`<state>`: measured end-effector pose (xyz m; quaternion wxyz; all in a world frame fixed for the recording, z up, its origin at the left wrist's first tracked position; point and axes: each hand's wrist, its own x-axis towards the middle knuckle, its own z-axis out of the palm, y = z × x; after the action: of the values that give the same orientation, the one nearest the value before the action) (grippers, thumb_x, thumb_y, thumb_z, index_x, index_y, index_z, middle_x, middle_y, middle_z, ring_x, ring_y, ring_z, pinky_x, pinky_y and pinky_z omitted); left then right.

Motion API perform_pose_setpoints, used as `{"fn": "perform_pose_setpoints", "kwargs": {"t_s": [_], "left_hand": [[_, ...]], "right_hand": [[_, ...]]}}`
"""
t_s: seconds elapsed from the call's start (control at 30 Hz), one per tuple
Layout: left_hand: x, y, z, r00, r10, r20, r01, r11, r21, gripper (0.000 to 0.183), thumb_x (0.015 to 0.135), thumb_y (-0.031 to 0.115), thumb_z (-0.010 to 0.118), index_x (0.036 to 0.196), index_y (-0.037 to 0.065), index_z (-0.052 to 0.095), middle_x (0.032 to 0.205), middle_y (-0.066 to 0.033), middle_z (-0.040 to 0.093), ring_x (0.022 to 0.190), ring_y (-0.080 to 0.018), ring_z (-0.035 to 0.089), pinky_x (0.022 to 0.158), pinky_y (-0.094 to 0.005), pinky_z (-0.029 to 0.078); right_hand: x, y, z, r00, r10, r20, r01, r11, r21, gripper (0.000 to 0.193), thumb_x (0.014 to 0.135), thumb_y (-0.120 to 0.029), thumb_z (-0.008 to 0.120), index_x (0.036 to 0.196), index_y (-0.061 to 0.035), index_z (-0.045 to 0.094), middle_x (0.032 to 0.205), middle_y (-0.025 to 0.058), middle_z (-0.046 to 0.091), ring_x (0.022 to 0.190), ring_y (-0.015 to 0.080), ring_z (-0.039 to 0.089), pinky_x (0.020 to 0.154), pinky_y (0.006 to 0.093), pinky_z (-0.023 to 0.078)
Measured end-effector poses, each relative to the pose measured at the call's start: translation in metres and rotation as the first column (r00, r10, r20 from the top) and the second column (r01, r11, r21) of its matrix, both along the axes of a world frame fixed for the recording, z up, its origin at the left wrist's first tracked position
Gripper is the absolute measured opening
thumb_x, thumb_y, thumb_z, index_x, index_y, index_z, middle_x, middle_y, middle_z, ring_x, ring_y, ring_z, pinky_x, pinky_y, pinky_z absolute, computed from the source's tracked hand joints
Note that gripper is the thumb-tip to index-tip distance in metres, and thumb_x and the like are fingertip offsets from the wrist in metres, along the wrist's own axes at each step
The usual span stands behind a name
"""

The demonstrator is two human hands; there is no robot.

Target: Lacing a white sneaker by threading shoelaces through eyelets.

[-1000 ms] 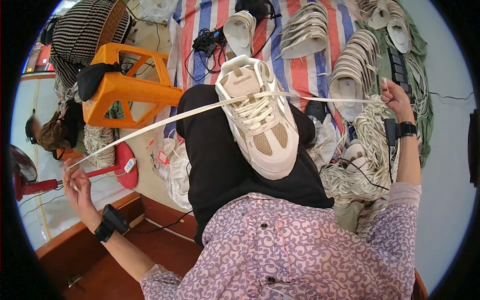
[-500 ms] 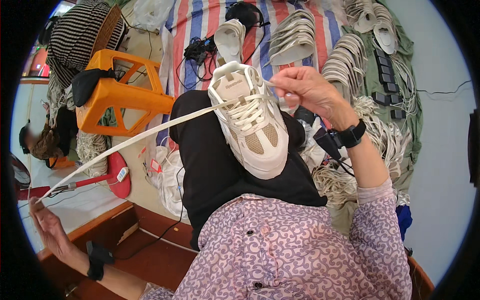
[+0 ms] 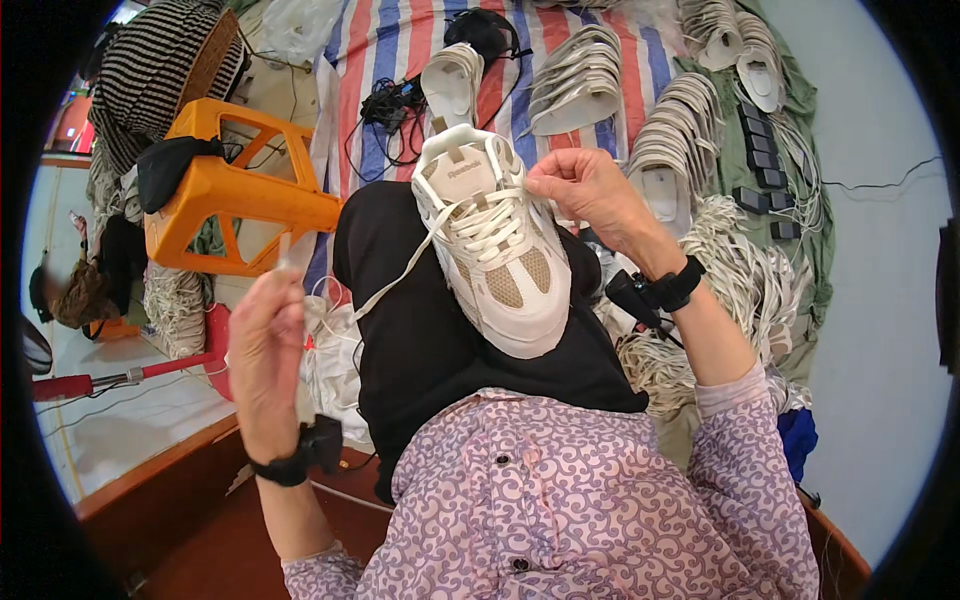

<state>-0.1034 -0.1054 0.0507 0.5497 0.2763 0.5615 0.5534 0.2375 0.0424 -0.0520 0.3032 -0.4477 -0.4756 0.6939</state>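
A beige and white sneaker (image 3: 520,300) with tan mesh panels rests on my black-trousered lap, its toe toward me. Cream laces criss-cross its front. One loose length of shoelace (image 3: 402,272) sags from the left side of the shoe over my thigh. At the upper right eyelets, my right hand (image 3: 590,195) pinches the lace between thumb and fingers. My left hand (image 3: 266,345) is raised left of my lap, near the orange stool, smeared by motion. A pale blurred strip shows above its fingertips; whether it holds the lace I cannot make out.
An orange plastic stool (image 3: 215,225) stands at the left with a black cloth on it. Stacked shoe uppers (image 3: 575,85) lie on the striped sheet (image 3: 350,60) ahead. Bundles of laces (image 3: 735,270) and small black devices (image 3: 760,150) lie to the right.
My left hand has come in from the far left toward my lap, and the stretched lace has gone slack. My right hand has moved slightly down and left, against the shoe's side.
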Motion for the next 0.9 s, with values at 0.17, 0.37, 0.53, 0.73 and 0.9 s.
{"fn": "perform_pose_setpoints", "kwargs": {"t_s": [0.17, 0.37, 0.53, 0.73, 0.9], "left_hand": [[0.046, 0.034, -0.028, 0.993, -0.032, -0.116, 0.022, 0.995, -0.094, 0.019, 0.095, 0.017, 0.069, 0.101, -0.001, 0.071, 0.078, 0.0039, 0.06, 0.065, -0.0015, 0.052, 0.059, -0.0144, 0.039], [0.069, 0.055, -0.049, 0.95, -0.103, -0.296, 0.083, 0.993, -0.079, 0.02, 0.096, 0.02, 0.068, 0.093, 0.001, 0.074, 0.067, 0.0062, 0.056, 0.058, -0.0004, 0.047, 0.054, -0.0154, 0.033], [0.086, 0.055, -0.057, 0.915, -0.149, -0.375, 0.106, 0.986, -0.131, 0.024, 0.097, 0.025, 0.067, 0.092, 0.004, 0.074, 0.063, 0.0101, 0.046, 0.054, 0.0008, 0.039, 0.05, -0.0167, 0.026], [0.091, 0.051, -0.065, 0.903, -0.186, -0.387, 0.169, 0.983, -0.077, 0.023, 0.098, 0.023, 0.065, 0.09, 0.004, 0.074, 0.06, 0.0108, 0.046, 0.05, 0.0008, 0.035, 0.045, -0.0182, 0.022], [0.092, 0.052, -0.068, 0.883, -0.214, -0.417, 0.198, 0.977, -0.082, 0.022, 0.095, 0.016, 0.068, 0.088, -0.004, 0.072, 0.071, 0.0065, 0.06, 0.062, 0.0005, 0.044, 0.054, -0.0179, 0.032]], "right_hand": [[-0.007, -0.006, 0.009, 0.998, -0.062, 0.001, 0.061, 0.997, 0.038, 0.013, 0.087, -0.012, 0.075, 0.089, 0.0, 0.072, 0.08, -0.0001, 0.067, 0.068, 0.005, 0.057, 0.06, 0.0221, 0.045], [-0.008, 0.0, 0.017, 0.979, -0.057, 0.198, 0.018, 0.981, 0.194, 0.012, 0.086, -0.012, 0.074, 0.086, 0.0002, 0.071, 0.074, -0.001, 0.064, 0.061, 0.004, 0.053, 0.053, 0.0208, 0.042], [-0.019, 0.009, 0.018, 0.956, 0.018, 0.292, -0.101, 0.958, 0.27, 0.013, 0.086, -0.011, 0.072, 0.086, 0.0022, 0.069, 0.068, -0.003, 0.06, 0.057, 0.0043, 0.053, 0.048, 0.0214, 0.042], [-0.034, 0.009, 0.029, 0.838, -0.122, 0.531, -0.324, 0.672, 0.665, 0.013, 0.08, -0.008, 0.071, 0.086, 0.003, 0.068, 0.07, 0.0079, 0.063, 0.068, 0.0229, 0.061, 0.064, 0.0359, 0.049], [-0.055, 0.01, 0.035, 0.919, -0.15, 0.365, -0.28, 0.402, 0.872, 0.006, 0.079, -0.006, 0.071, 0.084, -0.002, 0.069, 0.084, 0.0076, 0.062, 0.083, 0.0268, 0.057, 0.074, 0.0386, 0.045]]}}
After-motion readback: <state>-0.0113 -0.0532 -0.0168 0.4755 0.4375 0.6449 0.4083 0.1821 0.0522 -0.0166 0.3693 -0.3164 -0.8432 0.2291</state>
